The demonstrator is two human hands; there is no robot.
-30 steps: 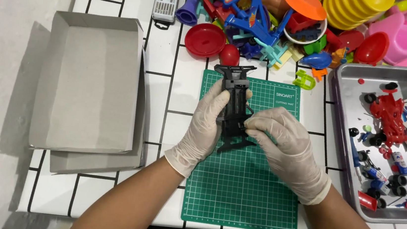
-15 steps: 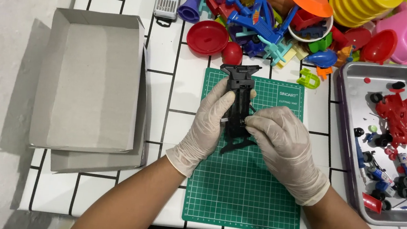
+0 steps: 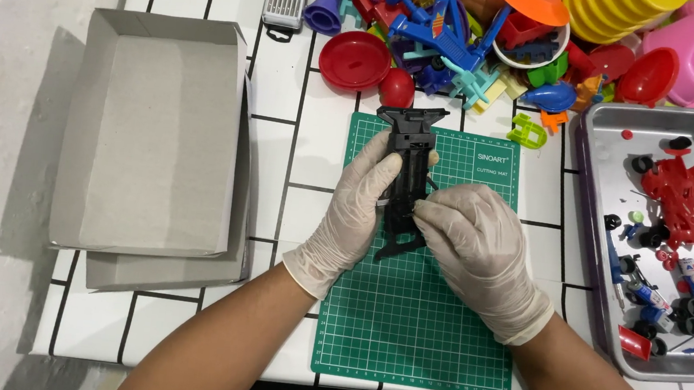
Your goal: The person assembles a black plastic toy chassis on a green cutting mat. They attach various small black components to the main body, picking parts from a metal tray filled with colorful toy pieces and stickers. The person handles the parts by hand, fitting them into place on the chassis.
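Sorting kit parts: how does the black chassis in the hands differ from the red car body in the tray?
The black chassis is held over the green mat by the left hand and right hand; the red car body lies untouched in the metal tray. The chassis looks longer and flatter. Both look like plastic toy-car parts.

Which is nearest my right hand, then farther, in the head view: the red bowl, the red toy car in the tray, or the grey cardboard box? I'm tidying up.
From the right hand:
1. Red bowl, up and left beside the toy pile.
2. Red toy car, right, in the metal tray.
3. Grey cardboard box, far left.
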